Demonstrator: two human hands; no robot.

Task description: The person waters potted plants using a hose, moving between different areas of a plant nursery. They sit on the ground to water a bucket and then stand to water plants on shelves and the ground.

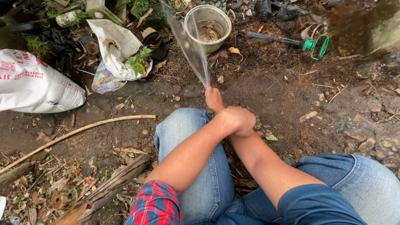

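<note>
The person sits low with knees in blue jeans (196,166) wide apart, above the bare dirt ground (283,96). A red and blue checked sleeve (156,206) is on the left arm, and a dark blue sleeve (316,206) is on the right arm.

The left hand (238,121) is curled into a fist. It lies on top of the right wrist, touching it. I cannot tell if it holds anything inside.

The right hand (214,99) reaches out past the left one. Its fingers are pinched together on the near end of a clear plastic sheet (192,43). The sheet is thin and see-through. It stretches up and away from the hand, toward the far edge of the ground, and gets wider as it goes.

On the left, near the knee, lie a thick wooden log (104,191) and a long thin stick (79,132). Dry leaves lie around them.

Farther off, a round metal pot (227,23) stands on the dirt, partly behind the sheet. It has muddy water in it. To the right of the pot lies a dark tool with a green handle (316,45).

To the left of the pot is a white bag with a small green plant (137,62) poking out. A big white sack (33,83) lies at the far left edge.
</note>
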